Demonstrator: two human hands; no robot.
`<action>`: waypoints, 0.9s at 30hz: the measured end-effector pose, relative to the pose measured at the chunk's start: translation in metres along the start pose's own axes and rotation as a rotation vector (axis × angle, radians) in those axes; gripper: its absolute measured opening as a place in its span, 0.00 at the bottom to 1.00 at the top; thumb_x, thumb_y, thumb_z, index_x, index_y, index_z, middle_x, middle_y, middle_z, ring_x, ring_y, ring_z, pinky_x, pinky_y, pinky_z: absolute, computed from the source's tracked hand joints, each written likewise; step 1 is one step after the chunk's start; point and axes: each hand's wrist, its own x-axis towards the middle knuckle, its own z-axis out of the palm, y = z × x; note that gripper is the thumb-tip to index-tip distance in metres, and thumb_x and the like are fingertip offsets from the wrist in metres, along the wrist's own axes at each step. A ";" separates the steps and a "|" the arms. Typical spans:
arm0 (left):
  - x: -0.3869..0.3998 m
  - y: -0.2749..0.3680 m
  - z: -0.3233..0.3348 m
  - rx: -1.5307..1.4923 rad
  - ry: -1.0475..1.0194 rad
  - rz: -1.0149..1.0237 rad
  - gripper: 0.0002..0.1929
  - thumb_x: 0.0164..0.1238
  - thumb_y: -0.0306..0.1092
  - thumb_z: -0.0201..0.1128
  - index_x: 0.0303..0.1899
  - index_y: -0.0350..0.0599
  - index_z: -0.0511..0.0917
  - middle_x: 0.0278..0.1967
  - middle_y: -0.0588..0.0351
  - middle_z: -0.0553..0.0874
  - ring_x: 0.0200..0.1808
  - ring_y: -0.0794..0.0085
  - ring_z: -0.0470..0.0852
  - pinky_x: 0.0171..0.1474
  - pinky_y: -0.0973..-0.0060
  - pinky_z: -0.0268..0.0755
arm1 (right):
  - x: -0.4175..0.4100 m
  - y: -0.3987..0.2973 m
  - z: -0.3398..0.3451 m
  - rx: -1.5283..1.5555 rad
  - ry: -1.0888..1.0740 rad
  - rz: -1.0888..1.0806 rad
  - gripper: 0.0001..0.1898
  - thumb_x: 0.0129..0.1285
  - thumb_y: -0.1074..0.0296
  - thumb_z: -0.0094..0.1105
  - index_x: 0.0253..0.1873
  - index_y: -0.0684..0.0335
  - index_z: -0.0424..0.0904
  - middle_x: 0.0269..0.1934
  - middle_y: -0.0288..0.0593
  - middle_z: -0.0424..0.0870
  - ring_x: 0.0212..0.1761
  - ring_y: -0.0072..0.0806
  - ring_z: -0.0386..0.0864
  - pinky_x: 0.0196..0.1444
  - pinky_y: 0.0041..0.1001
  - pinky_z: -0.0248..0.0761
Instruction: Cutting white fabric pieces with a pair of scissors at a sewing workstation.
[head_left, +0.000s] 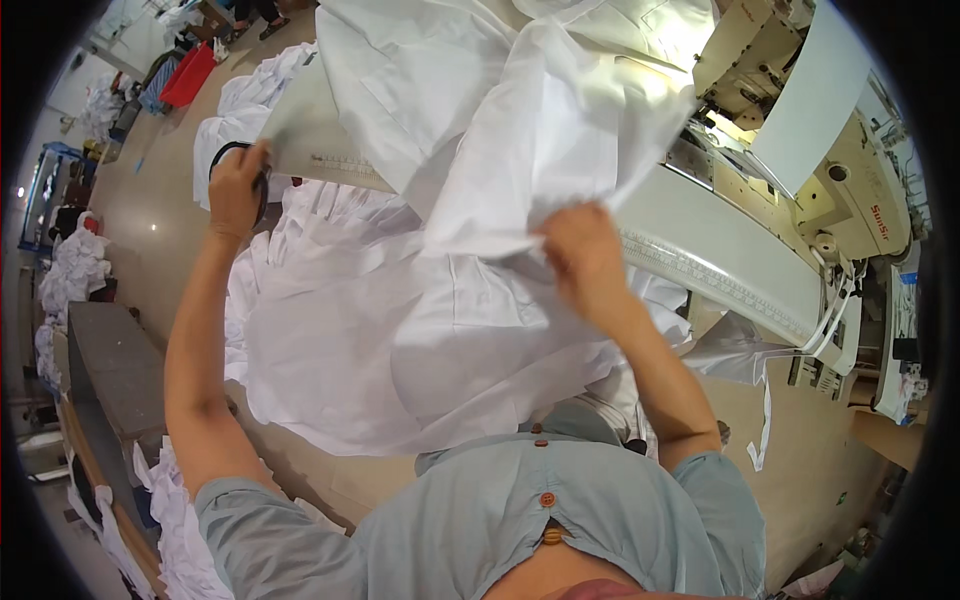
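Observation:
White fabric pieces (517, 142) lie over the sewing table (330, 127) and hang down its front edge towards my lap. My left hand (240, 180), at the table's left end, grips a dark-handled tool (262, 196), probably scissors; its blades cannot be made out. Near the middle, my right hand (585, 255) pinches the edge of a white fabric piece, somewhat blurred. Behind and to the right of it, a lamp lights the cloth beside the sewing machine (750, 60).
A second machine head (862, 195) stands at the right. Measuring scales (697, 274) run along the table edge. White cloth heaps (255, 97) lie beyond the left end, with a red basin (187, 75) on the floor. A grey-topped bench (120, 367) stands at the left.

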 end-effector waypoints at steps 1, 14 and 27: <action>-0.001 -0.007 0.010 -0.117 0.244 -0.080 0.18 0.56 0.28 0.61 0.50 0.46 0.75 0.32 0.49 0.78 0.33 0.55 0.78 0.36 0.64 0.69 | -0.009 -0.016 0.004 0.058 -0.029 0.001 0.15 0.41 0.83 0.58 0.38 0.63 0.75 0.30 0.44 0.72 0.37 0.43 0.71 0.47 0.38 0.63; 0.101 0.080 0.055 -0.132 -0.053 -0.448 0.16 0.56 0.35 0.56 0.49 0.57 0.74 0.36 0.47 0.83 0.39 0.49 0.81 0.42 0.57 0.72 | -0.121 -0.026 0.022 0.173 -0.231 0.393 0.24 0.47 0.83 0.56 0.51 0.57 0.74 0.32 0.40 0.76 0.37 0.36 0.74 0.51 0.37 0.57; -0.344 0.145 -0.083 -0.210 -0.411 -1.018 0.26 0.48 0.19 0.54 0.55 0.42 0.72 0.45 0.46 0.82 0.48 0.57 0.80 0.53 0.67 0.69 | -0.131 0.001 -0.011 0.488 -1.090 0.511 0.48 0.49 0.82 0.57 0.73 0.43 0.43 0.27 0.40 0.74 0.34 0.34 0.76 0.64 0.43 0.49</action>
